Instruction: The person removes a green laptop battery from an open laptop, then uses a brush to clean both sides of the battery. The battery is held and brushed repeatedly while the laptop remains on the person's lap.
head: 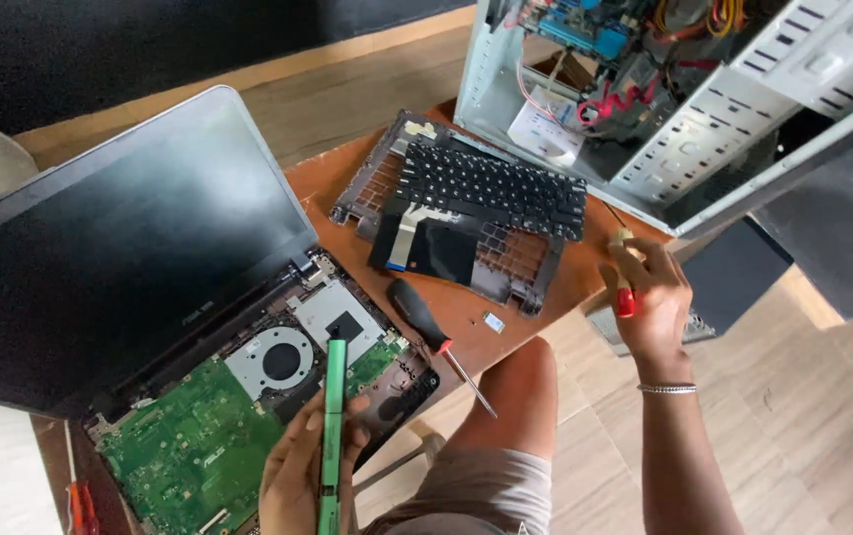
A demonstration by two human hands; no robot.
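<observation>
My left hand [298, 476] holds a thin green memory module [332, 426] edge-up over the opened laptop [199, 297], whose green motherboard [189, 446] and round fan [273, 362] are exposed. My right hand [649, 297] is off the table's right edge, closed around a small screwdriver with a red and yellow handle [625, 287]. A larger screwdriver with a black and red handle [426, 327] lies on the table between my hands. The laptop's removed keyboard panel [466, 208] lies upside down behind it.
An open desktop computer case [664, 99] with cables and drive bays stands at the back right. A tiny chip [493, 321] lies near the table's front edge. An orange tool [78, 505] sits at the lower left. My knee [516, 386] is below the table.
</observation>
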